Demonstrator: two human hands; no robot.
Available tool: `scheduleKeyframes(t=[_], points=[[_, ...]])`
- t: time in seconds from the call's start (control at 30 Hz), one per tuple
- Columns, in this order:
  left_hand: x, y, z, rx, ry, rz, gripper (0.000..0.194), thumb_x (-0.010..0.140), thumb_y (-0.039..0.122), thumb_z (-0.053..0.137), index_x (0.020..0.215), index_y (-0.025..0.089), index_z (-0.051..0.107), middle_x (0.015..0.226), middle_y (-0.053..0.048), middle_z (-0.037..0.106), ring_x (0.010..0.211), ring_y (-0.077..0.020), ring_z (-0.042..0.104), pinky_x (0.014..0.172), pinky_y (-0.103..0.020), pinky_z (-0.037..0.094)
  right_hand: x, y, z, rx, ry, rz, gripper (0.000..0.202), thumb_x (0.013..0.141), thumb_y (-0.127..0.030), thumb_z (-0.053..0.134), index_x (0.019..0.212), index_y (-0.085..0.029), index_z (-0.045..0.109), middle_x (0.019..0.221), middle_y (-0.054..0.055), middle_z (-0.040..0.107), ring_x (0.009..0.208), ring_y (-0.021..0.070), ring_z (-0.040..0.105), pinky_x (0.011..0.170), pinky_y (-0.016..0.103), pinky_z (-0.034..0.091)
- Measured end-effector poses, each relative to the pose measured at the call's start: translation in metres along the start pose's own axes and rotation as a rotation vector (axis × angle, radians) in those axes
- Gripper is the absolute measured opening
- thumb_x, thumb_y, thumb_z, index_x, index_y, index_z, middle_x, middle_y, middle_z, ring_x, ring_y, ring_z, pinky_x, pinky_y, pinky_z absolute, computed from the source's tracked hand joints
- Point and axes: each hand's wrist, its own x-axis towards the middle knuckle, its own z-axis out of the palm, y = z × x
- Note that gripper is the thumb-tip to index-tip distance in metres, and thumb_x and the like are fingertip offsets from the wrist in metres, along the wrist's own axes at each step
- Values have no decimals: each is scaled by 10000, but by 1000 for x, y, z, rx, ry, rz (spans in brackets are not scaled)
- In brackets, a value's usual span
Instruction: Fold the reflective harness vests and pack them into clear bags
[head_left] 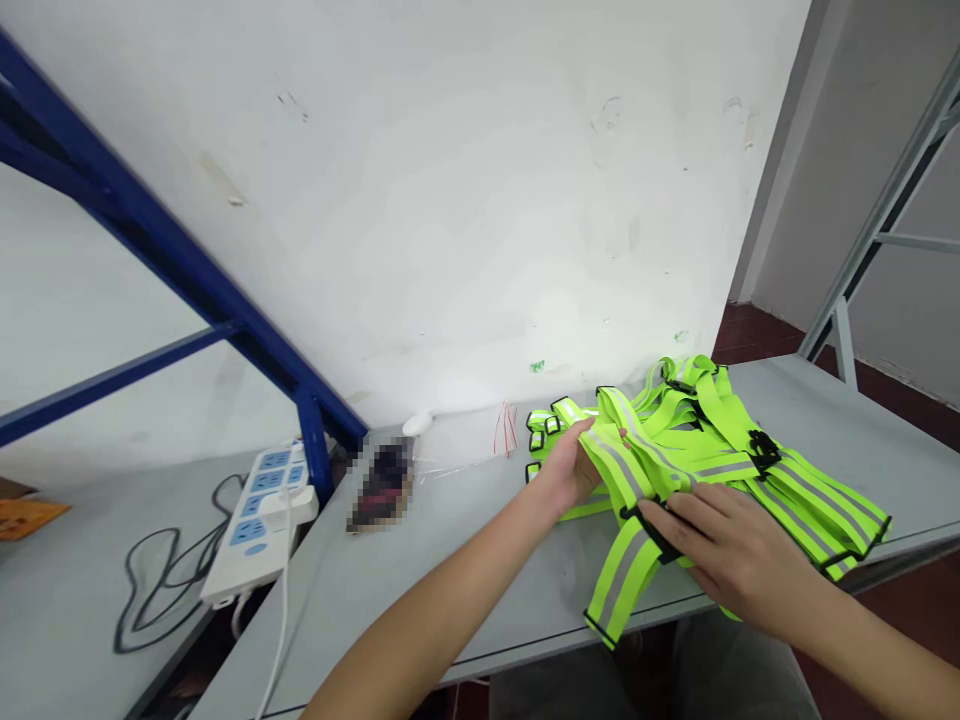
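A neon-yellow reflective strap vest (pixel 626 470) with grey stripes is between my hands at the table's front. My left hand (pixel 566 468) is closed around its folded straps, thumb on top. My right hand (pixel 731 545) grips the same vest near a black buckle (pixel 660 535), fingers bent over the straps. One strap end (pixel 619 590) with a black slider hangs toward the front edge. More yellow reflective straps (pixel 817 505) lie heaped behind and to the right, with a black clip (pixel 763 450) among them. My fingers hide part of the buckle.
On the grey table (pixel 465 580), red twist ties (pixel 506 430) and clear plastic lie by the wall. A blurred-out item (pixel 382 485) sits to the left. Farther left are a white power strip (pixel 262 510), a black cable (pixel 165 570) and a blue metal frame (pixel 187 250).
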Motion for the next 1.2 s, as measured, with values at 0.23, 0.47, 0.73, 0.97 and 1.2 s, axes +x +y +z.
scheduleKeyframes(t=[0.23, 0.47, 0.73, 0.97, 1.2], points=[[40, 38, -6, -14, 139, 137, 172, 820, 78, 535, 669, 158, 519, 537, 20, 527, 475, -97, 561, 632, -242, 535, 2, -21, 19, -33, -101, -133, 386, 846, -134, 545, 1229, -81, 546, 813, 61, 612, 706, 205, 519, 649, 348, 395], [41, 123, -13, 162, 137, 336, 106, 784, 107, 501, 692, 145, 537, 594, -25, 572, 526, -134, 575, 599, -296, 528, -5, -28, 38, -91, -133, -153, 282, 858, -149, 543, 1132, -118, 601, 794, 44, 603, 696, 198, 507, 618, 334, 360], [43, 159, -17, 637, 238, 594, 142, 796, 275, 546, 805, 154, 620, 730, -56, 648, 687, -156, 613, 656, -273, 495, 21, -30, 62, -96, -127, -52, 259, 864, -139, 537, 1112, -106, 602, 893, 86, 641, 773, 226, 545, 678, 370, 403], [42, 147, -60, 1246, 521, 550, 220, 686, 168, 655, 566, 190, 473, 510, -15, 476, 731, -234, 578, 635, -298, 417, 41, -59, 86, 120, -232, -22, 342, 825, -270, 655, 1129, -131, 588, 884, 64, 643, 813, 230, 571, 717, 365, 436], [-13, 39, -39, 1494, 300, 705, 146, 895, 294, 475, 1009, 233, 544, 988, -55, 629, 938, -219, 587, 826, -364, 485, 45, -32, 104, 167, -260, 67, 396, 823, -41, 543, 1202, -152, 566, 1058, 117, 623, 980, 260, 552, 842, 404, 440]])
